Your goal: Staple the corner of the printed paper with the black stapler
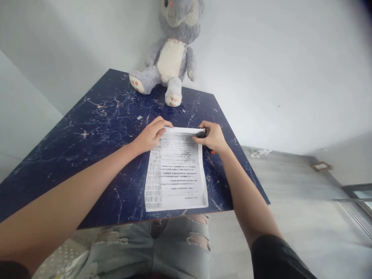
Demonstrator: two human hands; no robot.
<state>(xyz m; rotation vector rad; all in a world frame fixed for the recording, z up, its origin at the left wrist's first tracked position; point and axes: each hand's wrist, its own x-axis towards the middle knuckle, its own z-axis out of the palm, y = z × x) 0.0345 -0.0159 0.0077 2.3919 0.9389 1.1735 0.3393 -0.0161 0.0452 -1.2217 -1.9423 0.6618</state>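
A stack of printed paper sheets (181,170) lies on the blue marbled table (95,128), its far edge slightly raised. With fingers behind and thumb in front, my left hand (152,133) pinches the far left corner of the stack. My right hand (213,136) is closed around a small black tool (201,135) at the far right corner; an orange tip (212,152) shows below the palm. The tool may be a stapler, but the fingers cover most of it. Whether its jaws grip the paper cannot be made out.
A grey plush toy (171,62) sits at the table's far edge against the wall. Beyond my left hand lies a small pale piece (140,117). On the floor to the right are a clear plastic wrapper (260,153) and a brown flat item (321,166).
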